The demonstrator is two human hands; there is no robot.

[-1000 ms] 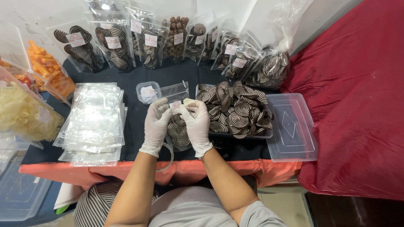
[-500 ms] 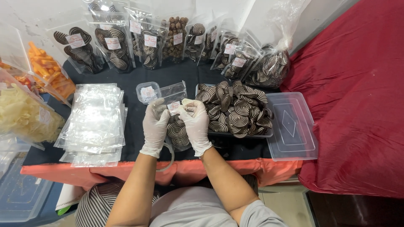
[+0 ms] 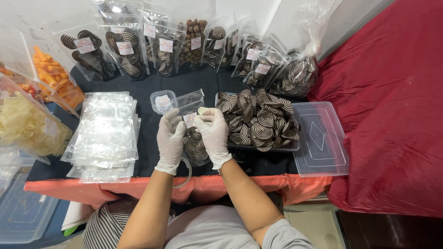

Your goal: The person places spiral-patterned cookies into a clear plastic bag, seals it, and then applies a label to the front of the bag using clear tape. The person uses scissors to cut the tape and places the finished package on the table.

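Observation:
Both hands wear white gloves. My left hand (image 3: 170, 138) and my right hand (image 3: 213, 135) pinch the top of a clear bag of dark swirl-striped snacks (image 3: 195, 146) that lies on the black table between them. The bag carries a small pale label near its top. Just right of my right hand stands a clear tray (image 3: 277, 147) heaped with the same swirl snacks (image 3: 258, 120).
A stack of empty clear bags (image 3: 104, 133) lies at the left. A small round tub (image 3: 162, 101) sits behind the hands. Filled labelled bags (image 3: 124, 50) line the back. The tray's clear lid (image 3: 318, 138) rests at the right, beside red cloth (image 3: 392, 115). Bags of yellow and orange snacks (image 3: 27, 124) are far left.
Both hands stay at the top of the bag; the fingers have shifted only slightly along its opening.

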